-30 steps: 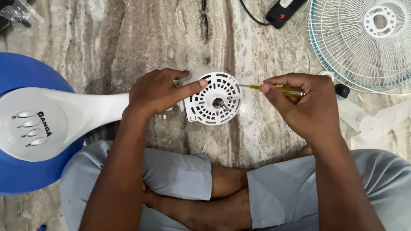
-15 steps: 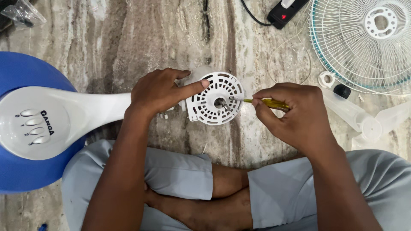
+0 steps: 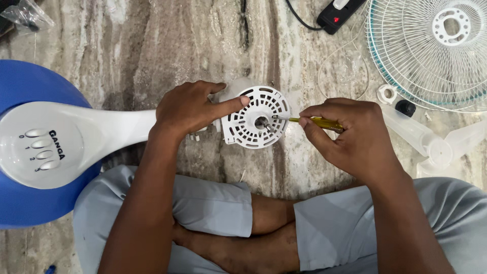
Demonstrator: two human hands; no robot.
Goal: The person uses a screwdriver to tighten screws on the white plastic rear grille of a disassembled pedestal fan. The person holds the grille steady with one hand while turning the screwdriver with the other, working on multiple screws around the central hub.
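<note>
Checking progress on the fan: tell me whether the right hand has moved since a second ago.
Yes. The right hand with the yellow screwdriver has shifted left, toward the white motor housing, which stayed put.

One fan grille (image 3: 431, 50), one screwdriver (image 3: 319, 122), one power strip (image 3: 340, 14).

Bare stone floor (image 3: 167, 45) lies open above the left hand (image 3: 190, 109) and the white motor housing (image 3: 256, 124), so that side is passable. To the left, the blue fan base (image 3: 20, 86) and its white stand (image 3: 101, 134) block the way. Right of the right hand (image 3: 355, 134), the wire fan guard (image 3: 431, 50), a black knob (image 3: 405, 107), a white ring (image 3: 388, 94) and the clear blade (image 3: 431, 144) crowd the floor (a thin wire seems to loop there too). A black power strip (image 3: 340, 15) sits well apart above. Below, the person's crossed legs (image 3: 253, 223) close off the near side
</note>
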